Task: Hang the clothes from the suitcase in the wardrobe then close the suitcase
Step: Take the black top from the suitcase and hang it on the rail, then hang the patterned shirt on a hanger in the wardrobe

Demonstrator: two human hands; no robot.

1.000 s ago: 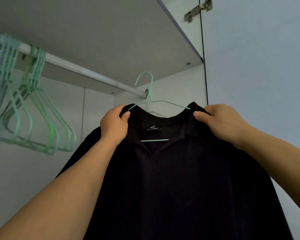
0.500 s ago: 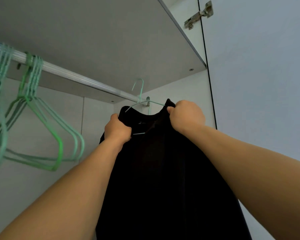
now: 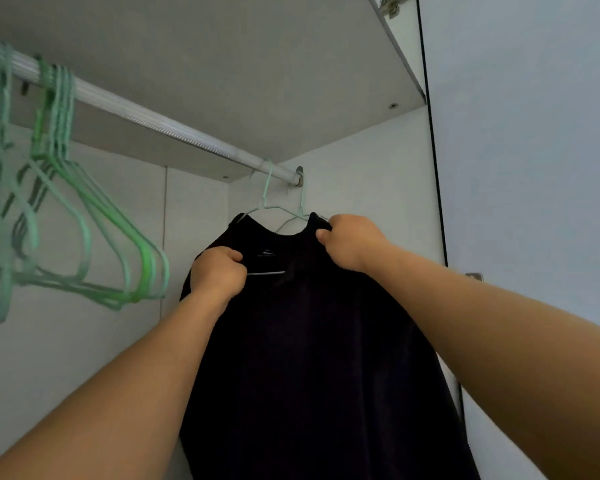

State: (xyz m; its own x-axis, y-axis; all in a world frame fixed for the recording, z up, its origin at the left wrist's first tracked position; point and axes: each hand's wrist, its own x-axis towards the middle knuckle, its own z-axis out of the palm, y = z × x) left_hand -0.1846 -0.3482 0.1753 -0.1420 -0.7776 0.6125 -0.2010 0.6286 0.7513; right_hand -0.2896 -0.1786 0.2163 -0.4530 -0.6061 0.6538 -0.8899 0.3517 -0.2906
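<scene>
Black fabric is filling the lower middle of the view: a shirt is hanging on a pale green wire hanger whose hook is sitting over the metal rail, close to the rail's right end bracket. The left hand is gripping the shirt's left shoulder with fingers curled tight round the cloth. The right hand is pinching the right shoulder by the collar, thumb pressing against curled fingers. The shirt's right edge is lying near the wardrobe's side panel, with little room on that side. To the left, a long bare stretch of rail is running between the shirt and a bunch of empty green hangers crowding the far left end, blurred. A grey shelf is sitting just above the rail. The pale door is standing at the right, with a hinge showing at the top.
</scene>
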